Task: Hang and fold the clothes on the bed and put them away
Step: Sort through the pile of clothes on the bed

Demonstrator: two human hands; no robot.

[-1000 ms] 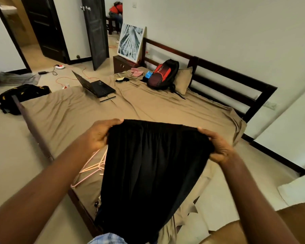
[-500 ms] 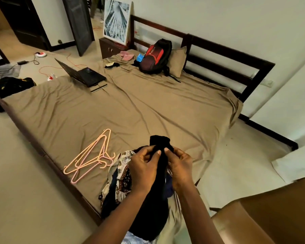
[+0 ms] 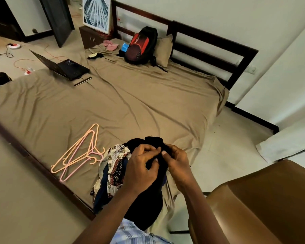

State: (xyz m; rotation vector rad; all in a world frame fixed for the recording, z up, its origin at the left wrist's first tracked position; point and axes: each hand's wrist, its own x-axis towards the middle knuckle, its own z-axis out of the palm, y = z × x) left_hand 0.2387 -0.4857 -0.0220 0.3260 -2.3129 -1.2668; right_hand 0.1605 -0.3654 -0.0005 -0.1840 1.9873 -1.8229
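Observation:
A black garment (image 3: 144, 206) hangs folded lengthwise in front of me over the near corner of the bed (image 3: 130, 103). My left hand (image 3: 141, 169) and my right hand (image 3: 178, 164) both pinch its top edge, held close together. Under and left of it lies a pile of clothes with a patterned cream and red shirt (image 3: 113, 164) on top. Several pink hangers (image 3: 79, 152) lie on the tan sheet to the left of the pile.
An open laptop (image 3: 65, 66) and a phone sit at the bed's far left. A red and black backpack (image 3: 141, 46) leans on a pillow by the headboard. A brown chair (image 3: 264, 201) stands close at my right. Cables lie on the floor.
The black garment was held spread wide between my hands; I have brought my hands together, folding it in half lengthwise, and lowered it. My view has tilted down toward the bed corner.

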